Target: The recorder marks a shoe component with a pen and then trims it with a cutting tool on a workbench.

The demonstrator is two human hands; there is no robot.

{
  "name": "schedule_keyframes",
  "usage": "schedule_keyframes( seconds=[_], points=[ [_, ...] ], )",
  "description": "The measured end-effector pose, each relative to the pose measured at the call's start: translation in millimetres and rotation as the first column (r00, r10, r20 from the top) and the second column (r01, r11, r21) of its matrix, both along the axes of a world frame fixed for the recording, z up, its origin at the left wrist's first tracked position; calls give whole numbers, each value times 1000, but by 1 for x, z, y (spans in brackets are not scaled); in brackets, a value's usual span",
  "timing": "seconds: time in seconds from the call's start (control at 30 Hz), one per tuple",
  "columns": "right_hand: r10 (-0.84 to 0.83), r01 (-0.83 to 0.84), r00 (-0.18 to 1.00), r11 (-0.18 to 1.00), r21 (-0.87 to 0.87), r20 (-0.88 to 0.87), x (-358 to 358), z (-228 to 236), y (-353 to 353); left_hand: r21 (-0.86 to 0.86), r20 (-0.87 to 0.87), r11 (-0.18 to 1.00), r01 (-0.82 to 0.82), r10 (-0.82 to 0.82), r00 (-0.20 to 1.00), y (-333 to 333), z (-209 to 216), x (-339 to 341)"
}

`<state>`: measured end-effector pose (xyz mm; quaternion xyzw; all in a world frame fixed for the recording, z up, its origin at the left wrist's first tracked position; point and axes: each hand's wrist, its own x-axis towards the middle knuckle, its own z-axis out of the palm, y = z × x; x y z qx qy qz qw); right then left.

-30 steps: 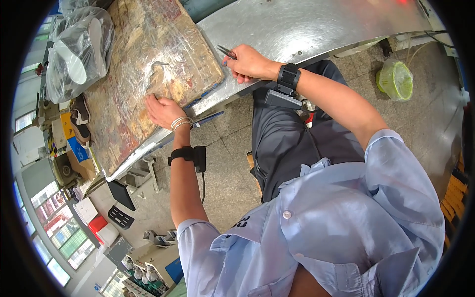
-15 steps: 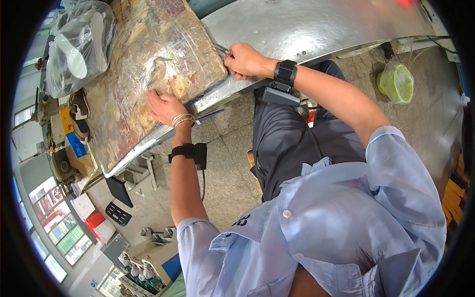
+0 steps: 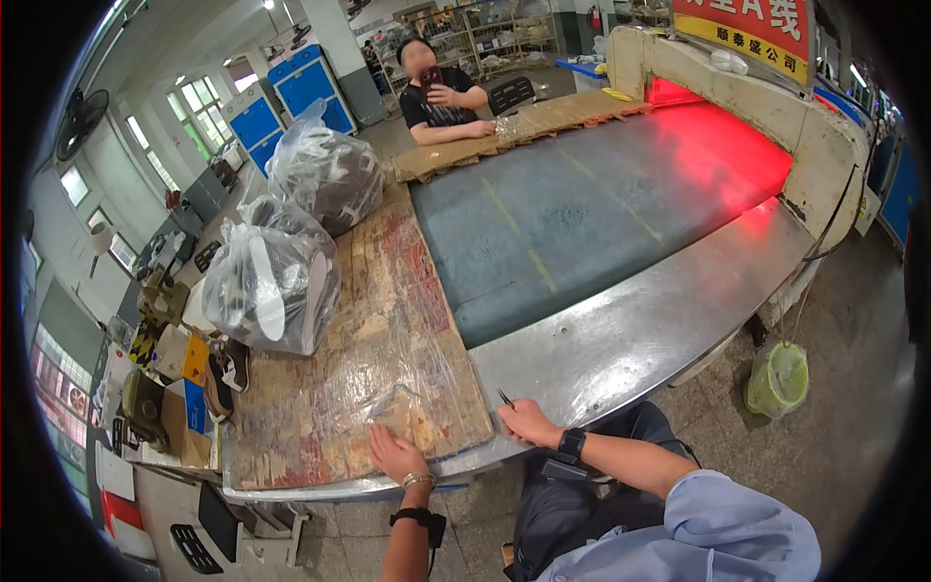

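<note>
Right hand has its fingers clamped on a slim dark tool over the metal surface; left hand is just chilling on the worn board, fingers loosely apart. 2 clear bags behind.

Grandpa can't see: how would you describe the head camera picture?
A person's left hand lies on a board; the right hand holds a small pointed tool. Clear bags sit on the board, beside a grey belt leading to a red-lit machine; another person is across the belt.
</note>
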<state>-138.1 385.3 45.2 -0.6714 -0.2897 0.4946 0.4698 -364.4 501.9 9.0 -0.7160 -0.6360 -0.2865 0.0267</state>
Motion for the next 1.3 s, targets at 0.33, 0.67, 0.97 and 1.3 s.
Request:
schedule_keyframes(
  seconds=[0.33, 0.67, 0.97, 1.3],
  points=[
    [-20, 23, 999, 992, 126, -26, 3, -8, 13, 60, -20, 998, -10, 11, 1000, 12, -4, 6],
    [72, -63, 984, 996, 58, -163, 8, -11, 4, 27, -16, 1000, -7, 7, 1000, 8, -1, 6],
    [85, -86, 979, 996, 0, -185, 11, -9, -5, 58, -17, 998, -1, 2, 1000, 13, -9, 5],
    [-8, 5, 998, 999, 44, 61, 1, -14, -9, 28, -11, 999, -30, 30, 999, 6, 0, 9]
  ],
)
